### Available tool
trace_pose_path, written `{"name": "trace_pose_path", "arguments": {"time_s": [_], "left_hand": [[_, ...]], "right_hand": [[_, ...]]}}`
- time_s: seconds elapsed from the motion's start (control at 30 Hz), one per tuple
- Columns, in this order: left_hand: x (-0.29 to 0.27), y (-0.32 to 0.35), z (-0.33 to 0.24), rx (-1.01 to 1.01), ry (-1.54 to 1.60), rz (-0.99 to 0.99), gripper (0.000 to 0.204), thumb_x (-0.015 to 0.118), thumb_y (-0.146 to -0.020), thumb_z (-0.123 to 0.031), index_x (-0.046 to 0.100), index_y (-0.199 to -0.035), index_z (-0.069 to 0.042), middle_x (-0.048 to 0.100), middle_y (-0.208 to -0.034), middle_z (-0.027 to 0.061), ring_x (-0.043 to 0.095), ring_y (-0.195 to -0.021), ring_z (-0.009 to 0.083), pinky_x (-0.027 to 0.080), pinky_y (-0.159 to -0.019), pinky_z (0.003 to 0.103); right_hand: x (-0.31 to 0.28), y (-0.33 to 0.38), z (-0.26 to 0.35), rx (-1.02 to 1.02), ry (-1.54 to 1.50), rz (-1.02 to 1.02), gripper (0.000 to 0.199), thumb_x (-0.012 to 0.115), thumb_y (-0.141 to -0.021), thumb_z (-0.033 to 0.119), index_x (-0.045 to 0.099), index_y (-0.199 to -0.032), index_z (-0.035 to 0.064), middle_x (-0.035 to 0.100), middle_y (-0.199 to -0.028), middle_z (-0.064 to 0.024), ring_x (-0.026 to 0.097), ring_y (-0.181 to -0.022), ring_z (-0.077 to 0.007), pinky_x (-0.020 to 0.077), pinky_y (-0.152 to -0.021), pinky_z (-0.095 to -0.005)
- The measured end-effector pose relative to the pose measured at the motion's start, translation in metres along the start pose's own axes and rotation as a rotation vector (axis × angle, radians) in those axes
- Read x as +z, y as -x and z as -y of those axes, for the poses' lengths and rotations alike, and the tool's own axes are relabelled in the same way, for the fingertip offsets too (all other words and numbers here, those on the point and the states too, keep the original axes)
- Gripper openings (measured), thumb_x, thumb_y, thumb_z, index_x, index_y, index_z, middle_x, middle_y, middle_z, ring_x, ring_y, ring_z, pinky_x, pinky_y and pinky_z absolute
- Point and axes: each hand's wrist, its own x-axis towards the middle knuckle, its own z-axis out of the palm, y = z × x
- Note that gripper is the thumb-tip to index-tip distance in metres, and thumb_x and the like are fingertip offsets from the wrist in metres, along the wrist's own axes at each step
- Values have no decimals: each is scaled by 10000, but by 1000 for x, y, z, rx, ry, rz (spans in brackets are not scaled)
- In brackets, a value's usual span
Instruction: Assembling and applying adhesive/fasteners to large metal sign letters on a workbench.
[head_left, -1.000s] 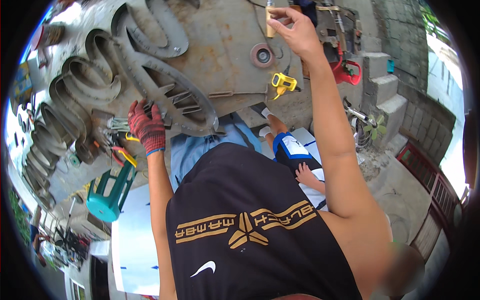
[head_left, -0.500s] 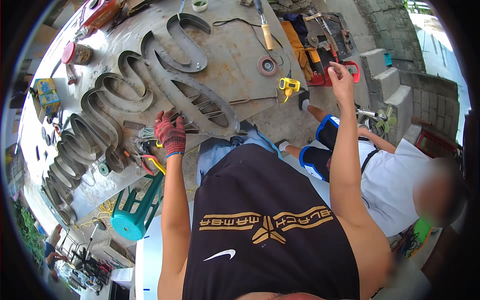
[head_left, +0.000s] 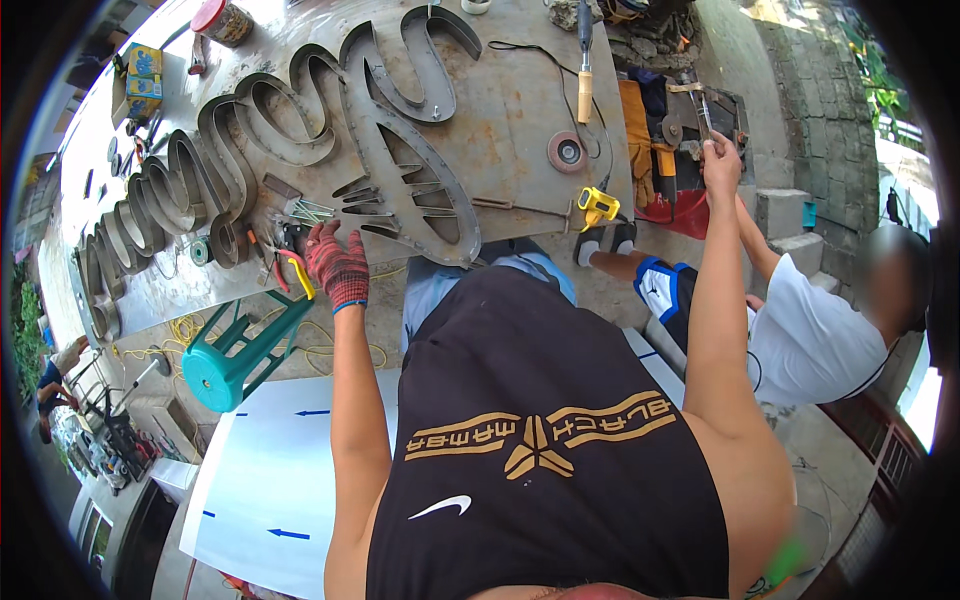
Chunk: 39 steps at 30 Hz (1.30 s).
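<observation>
My right hand (head_left: 722,168), bare, is raised at the far right with its fingers closed round the lower end of a slim metal tool (head_left: 705,120); its exact kind is unclear. My left hand (head_left: 338,265), in a red knitted glove, rests at the table's near edge with its fingers loosely apart. Beside it lie pliers with yellow and red handles (head_left: 294,270) and some thin metal rods (head_left: 308,210). Just beyond is a large script-style sign of bent metal strips (head_left: 410,200), with short struts inside its nearest letter.
A yellow power tool (head_left: 598,207) and a grinding disc (head_left: 567,152) lie at the metal table's (head_left: 500,110) right side. Behind my right hand, tools fill a red-edged box (head_left: 680,206). A co-worker in a white shirt (head_left: 820,335) is close on the right. A green stool (head_left: 215,370) stands left.
My right hand has gone from empty with fingers apart to closed on the metal tool. The gloved left hand has lifted off the nearest letter toward the pliers. The view has shifted.
</observation>
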Motion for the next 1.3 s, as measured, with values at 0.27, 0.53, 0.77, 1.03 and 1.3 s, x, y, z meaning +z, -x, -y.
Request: {"name": "trace_pose_path", "arguments": {"time_s": [0.27, 0.53, 0.77, 1.03, 1.3], "left_hand": [[12, 77, -80, -96, -31, 20, 386, 770, -829, -222, 656, -1171, -83, 634, -1269, 175, 546, -1241, 360, 400, -1079, 463], [17, 114, -114, -126, -125, 71, 384, 752, -849, -256, 661, -1177, -79, 619, -1285, 207, 523, -1286, 359, 367, -1115, 466], [16, 110, -139, -204, -162, 37, 406, 773, -819, -258, 657, -1182, -120, 591, -1332, 162, 515, -1286, 355, 405, -1074, 485], [23, 113, -148, -248, -114, 105, 410, 767, -822, -281, 649, -1181, -123, 602, -1314, 160, 526, -1268, 357, 402, -1078, 479], [31, 124, -125, -185, -64, 112, 371, 761, -833, -209, 653, -1161, -73, 646, -1231, 165, 570, -1196, 367, 425, -1052, 458]], "right_hand": [[-11, -89, -45, -130, 27, 4, 343, 654, -914, 144, 659, -1228, 6, 737, -1028, -126, 703, -925, -189, 540, -843, -314], [-21, -115, -85, -135, 171, -86, 294, 659, -878, 150, 709, -1134, 14, 747, -998, -145, 727, -924, -255, 556, -863, -356], [-37, -159, -131, -159, 217, -141, 309, 633, -901, 193, 715, -1157, 40, 747, -1040, -160, 724, -963, -275, 541, -872, -376], [-37, -188, -154, -186, 208, -135, 325, 640, -899, 172, 702, -1167, 1, 744, -1052, -155, 720, -965, -244, 541, -882, -364], [-66, -160, -97, -354, 375, -452, 257, 689, -842, 170, 694, -1083, 78, 677, -1081, -180, 578, -1113, -370, 397, -1008, -495]]}}
